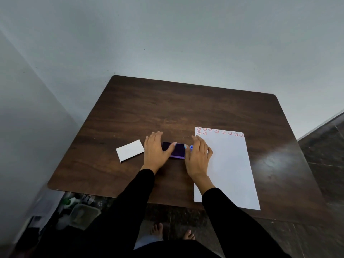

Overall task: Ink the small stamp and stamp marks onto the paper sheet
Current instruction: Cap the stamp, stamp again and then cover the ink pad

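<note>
Beside the paper sheet (pixel 229 164) edge, right hand (pixel 198 159) gripping small stamp (pixel 191 147); left hand (pixel 156 151) open.

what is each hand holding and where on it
The right hand grips a small blue stamp with its fingers; the exact hold is hidden. The left hand rests flat on the purple ink pad's left end.

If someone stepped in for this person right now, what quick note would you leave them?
Left hand: open, thumb resting on the purple ink pad, steadying it.
Right hand: at the pad's right end, by the small blue stamp; grip unclear.
Paper sheet: lies right of the pad, under the right forearm.
White card: lies left of the left hand, apart from it.
Done: red smiley marks along the sheet's far edge, two more starting a second row.
Left: ink the stamp, continue the second row.
</note>
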Demonstrator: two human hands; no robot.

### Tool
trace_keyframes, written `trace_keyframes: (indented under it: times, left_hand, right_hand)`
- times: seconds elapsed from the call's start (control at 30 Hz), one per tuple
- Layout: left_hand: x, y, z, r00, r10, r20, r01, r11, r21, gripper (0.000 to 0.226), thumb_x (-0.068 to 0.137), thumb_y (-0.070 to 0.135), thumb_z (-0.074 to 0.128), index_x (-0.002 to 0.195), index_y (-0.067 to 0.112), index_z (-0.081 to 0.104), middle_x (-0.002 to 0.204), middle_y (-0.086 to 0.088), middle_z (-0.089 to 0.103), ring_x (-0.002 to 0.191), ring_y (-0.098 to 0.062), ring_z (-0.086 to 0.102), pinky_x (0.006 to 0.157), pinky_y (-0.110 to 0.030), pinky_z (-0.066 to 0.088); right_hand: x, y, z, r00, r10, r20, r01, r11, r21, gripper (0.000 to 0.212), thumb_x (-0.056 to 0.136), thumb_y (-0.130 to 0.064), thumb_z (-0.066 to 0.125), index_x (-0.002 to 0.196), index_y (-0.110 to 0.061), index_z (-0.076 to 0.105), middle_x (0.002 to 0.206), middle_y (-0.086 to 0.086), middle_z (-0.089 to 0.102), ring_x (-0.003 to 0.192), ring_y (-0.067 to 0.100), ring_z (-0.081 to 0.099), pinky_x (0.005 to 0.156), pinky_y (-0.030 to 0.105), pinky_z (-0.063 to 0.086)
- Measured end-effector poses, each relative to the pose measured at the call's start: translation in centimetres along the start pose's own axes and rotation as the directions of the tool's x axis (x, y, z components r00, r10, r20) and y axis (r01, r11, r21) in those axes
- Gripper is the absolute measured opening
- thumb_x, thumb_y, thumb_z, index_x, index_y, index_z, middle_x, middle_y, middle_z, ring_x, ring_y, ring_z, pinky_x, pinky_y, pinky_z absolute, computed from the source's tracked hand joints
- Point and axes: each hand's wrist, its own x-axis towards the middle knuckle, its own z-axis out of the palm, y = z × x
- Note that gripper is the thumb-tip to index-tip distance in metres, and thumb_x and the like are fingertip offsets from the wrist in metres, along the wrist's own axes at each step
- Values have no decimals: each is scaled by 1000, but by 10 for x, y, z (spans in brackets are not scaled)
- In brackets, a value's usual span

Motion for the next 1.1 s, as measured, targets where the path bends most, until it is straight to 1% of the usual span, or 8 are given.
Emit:
trace_keyframes:
  times: [0.1, 0.23, 0.4, 0.67, 0.8, 0.9, 1.03, 1.1]
  left_hand:
    - [-11, -4, -8, 980, -101, -173, 104, 994, 12, 68, 90, 44, 54, 139, 1, 35, 148, -18, 38, 142, -31, 25, 117, -42, 15]
    - [-30, -16, -22, 893, -315, -323, 325, 945, -22, 68, 95, 39, 45, 142, -4, 26, 153, -23, 25, 145, -34, 15, 118, -45, 11]
    - [-48, -43, -34, 838, -475, -269, 497, 868, 16, 62, 89, 11, 43, 145, -5, 19, 154, -24, 21, 145, -34, 13, 119, -44, 4]
    - [-59, -61, -37, 824, -514, -238, 522, 852, -30, 58, 91, 10, 42, 143, -5, 23, 149, -21, 34, 144, -30, 21, 118, -42, 4]
    - [-58, -60, -35, 814, -527, -243, 516, 849, -113, 55, 93, 7, 39, 144, -5, 23, 148, -21, 38, 144, -28, 23, 118, -41, 3]
    - [-55, -53, -35, 806, -526, -274, 485, 850, -205, 52, 93, 3, 38, 143, -4, 26, 147, -19, 39, 143, -26, 26, 118, -39, 0]
    - [-48, -35, -28, 853, -436, -289, 368, 893, -260, 50, 94, 2, 39, 143, -1, 28, 146, -15, 42, 138, -24, 36, 119, -37, 2]
    - [-48, -24, -19, 890, -371, -264, 303, 915, -266, 51, 93, 2, 40, 142, 0, 29, 145, -13, 44, 137, -22, 38, 120, -36, 6]
  right_hand:
    - [-3, -31, 5, 989, -132, 74, 130, 991, 31, 39, 95, -29, 46, 131, -15, 42, 142, 8, 45, 132, 23, 38, 109, 42, 24]
    - [-8, -72, 19, 900, -306, 309, 295, 952, 85, 44, 97, -27, 39, 139, -13, 34, 148, 7, 37, 140, 22, 25, 114, 45, 13]
    - [-20, -102, 38, 773, -315, 551, 343, 938, 53, 51, 99, -29, 32, 145, -13, 17, 155, 9, 21, 145, 23, 3, 114, 52, -2]
    - [-26, -117, 49, 684, -238, 689, 325, 946, 4, 54, 98, -29, 31, 145, -13, 11, 156, 12, 15, 144, 29, -6, 112, 55, -10]
    - [-27, -121, 48, 707, -224, 671, 289, 957, 15, 55, 95, -21, 34, 145, -12, 13, 155, 11, 19, 145, 28, -5, 112, 55, -10]
    - [-28, -123, 45, 776, -207, 596, 219, 974, 55, 58, 90, -12, 39, 144, -11, 17, 154, 11, 23, 145, 26, -1, 114, 53, -6]
    - [-36, -109, 31, 933, -110, 341, 51, 983, 178, 57, 86, -5, 49, 139, -12, 29, 147, 10, 35, 141, 25, 20, 116, 44, 13]
    - [-43, -96, 24, 973, -23, 228, -30, 973, 227, 56, 86, -3, 51, 138, -13, 32, 146, 8, 38, 138, 23, 26, 116, 40, 22]
